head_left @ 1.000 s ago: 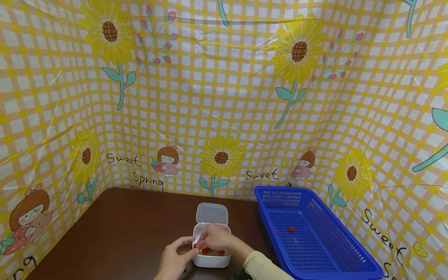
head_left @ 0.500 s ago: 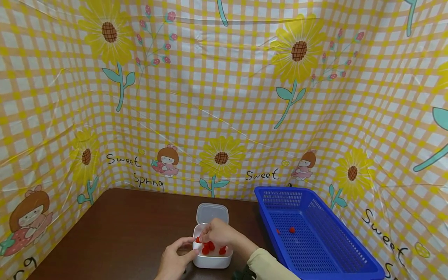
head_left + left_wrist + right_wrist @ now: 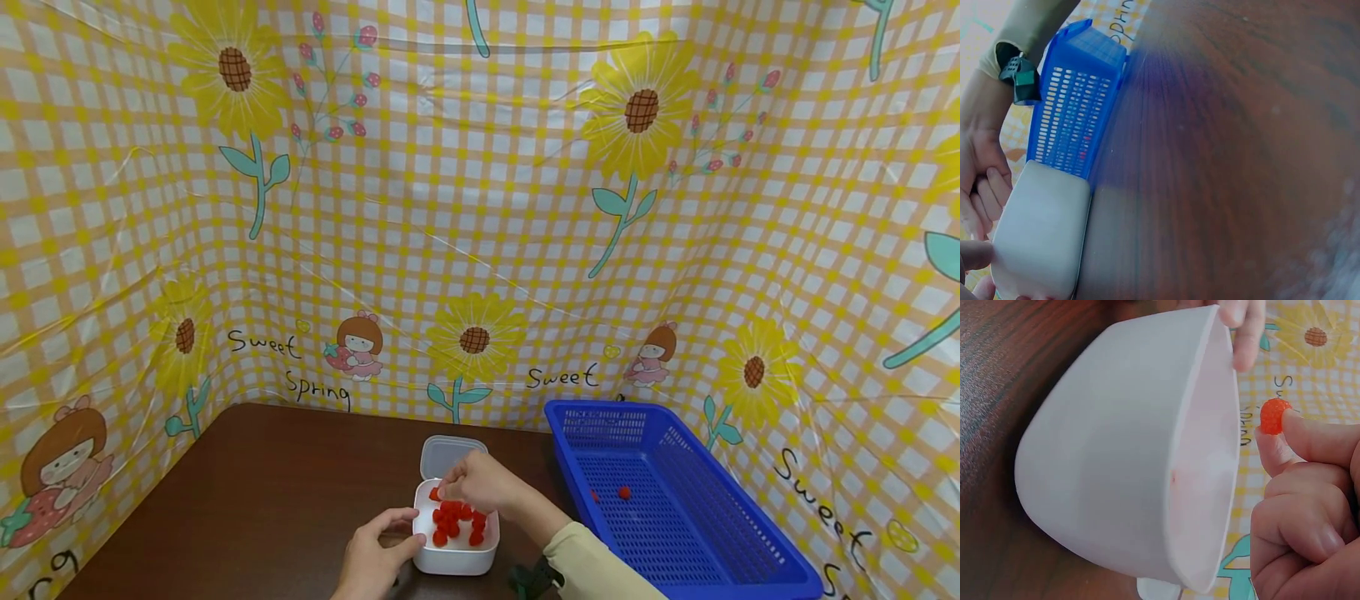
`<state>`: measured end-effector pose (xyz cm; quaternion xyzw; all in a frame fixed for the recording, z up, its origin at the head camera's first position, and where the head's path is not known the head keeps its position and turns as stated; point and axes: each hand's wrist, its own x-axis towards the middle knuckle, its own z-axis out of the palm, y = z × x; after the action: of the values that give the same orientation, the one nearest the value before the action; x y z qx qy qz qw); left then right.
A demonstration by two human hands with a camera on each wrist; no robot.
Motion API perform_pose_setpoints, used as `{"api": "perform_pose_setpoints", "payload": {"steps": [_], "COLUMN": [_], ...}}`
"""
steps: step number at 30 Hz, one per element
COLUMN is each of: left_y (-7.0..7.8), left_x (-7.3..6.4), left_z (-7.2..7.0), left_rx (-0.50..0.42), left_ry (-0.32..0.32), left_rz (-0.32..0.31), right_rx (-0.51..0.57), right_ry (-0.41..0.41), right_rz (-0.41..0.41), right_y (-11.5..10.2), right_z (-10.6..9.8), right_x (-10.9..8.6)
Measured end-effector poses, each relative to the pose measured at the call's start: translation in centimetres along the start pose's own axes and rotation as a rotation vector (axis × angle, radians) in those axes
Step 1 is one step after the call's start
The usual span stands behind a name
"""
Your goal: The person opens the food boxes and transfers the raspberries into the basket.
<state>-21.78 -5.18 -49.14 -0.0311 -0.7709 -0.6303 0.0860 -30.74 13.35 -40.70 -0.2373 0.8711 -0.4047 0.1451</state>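
In the lower centre of the head view, your right hand (image 3: 478, 485) pinches a red berry (image 3: 1274, 415) above the white box (image 3: 454, 564), where more red berries (image 3: 450, 520) lie. Your left hand (image 3: 366, 557), thumb and forefinger spread, touches the box's left side.

Box (image 3: 456, 564) on table (image 3: 300, 492), berries (image 3: 451, 508) inside, lid (image 3: 447, 457) behind, basket (image 3: 693, 533) to its right, two berries (image 3: 625, 493) in basket

The left grip (image 3: 975, 255) is touching a white container (image 3: 1044, 228); the right grip (image 3: 984, 165) is showing beyond it, a blue basket (image 3: 1072, 119) standing behind.
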Motion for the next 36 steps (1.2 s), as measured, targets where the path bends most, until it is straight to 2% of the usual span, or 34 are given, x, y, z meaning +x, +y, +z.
{"api": "perform_pose_setpoints", "payload": {"steps": [7,14,27,36], "left_y": [0.1,0.1,-0.1,-0.1], "left_x": [0.1,0.1,0.1,0.2], "left_z": [0.0,0.0,0.1,0.1], "left_rx": [0.008,0.014,0.029,0.027], "left_ry": [0.0,0.001,0.01,0.013], "left_rz": [-0.032,-0.047,-0.033,-0.027], "right_rx": [0.047,0.043,0.062,0.028], "right_ry": [0.021,0.053,0.119,0.164], "right_rz": [0.046,0.039,0.067,0.097], "right_y": [-0.4,-0.7,-1.0,0.1], "right_z": [-1.3,-2.9,-7.2,-10.7], "right_x": [-0.2,-0.7,-2.0,-3.1]}}
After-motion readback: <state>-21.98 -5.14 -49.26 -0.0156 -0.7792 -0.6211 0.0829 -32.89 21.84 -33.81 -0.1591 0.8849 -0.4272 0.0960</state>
